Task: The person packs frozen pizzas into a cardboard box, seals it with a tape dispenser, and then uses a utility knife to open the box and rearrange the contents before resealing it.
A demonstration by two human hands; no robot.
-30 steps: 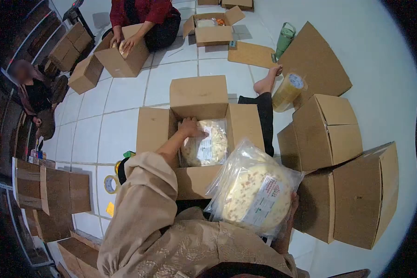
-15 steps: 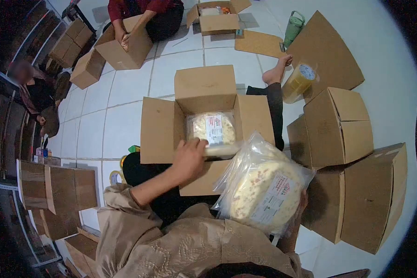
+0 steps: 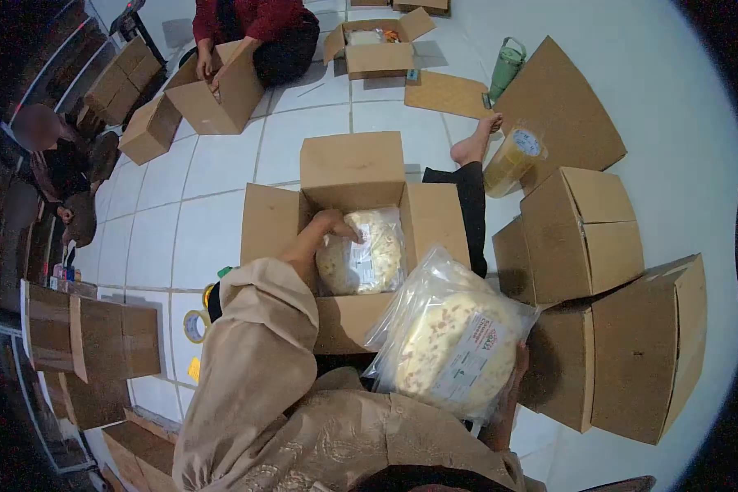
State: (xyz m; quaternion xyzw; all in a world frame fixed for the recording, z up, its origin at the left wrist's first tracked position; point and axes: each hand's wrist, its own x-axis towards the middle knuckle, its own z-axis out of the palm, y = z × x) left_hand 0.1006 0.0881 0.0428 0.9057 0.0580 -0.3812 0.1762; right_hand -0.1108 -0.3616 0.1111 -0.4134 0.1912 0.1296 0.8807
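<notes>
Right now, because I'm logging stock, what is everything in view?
open box: one, brown, centre floor
bagged flatbread: one, pale, inside open box
bag of flatbreads: one, clear, near right, held
shut boxes: two, brown, right
large roll: one, yellowish, behind shut boxes
tape roll: one, tan, floor left
bottle: one, green, far right
flat cardboard: two, brown, far right
co-worker: one, red top, far left
left grip: beige sleeve, on bagged flatbread
right grip: holds bag of flatbreads

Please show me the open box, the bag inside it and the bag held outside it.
open box (image 3: 351, 168), head view, on its far flap.
bag inside the box (image 3: 366, 262), head view, on its white label.
held bag (image 3: 455, 340), head view, on its middle.
</notes>
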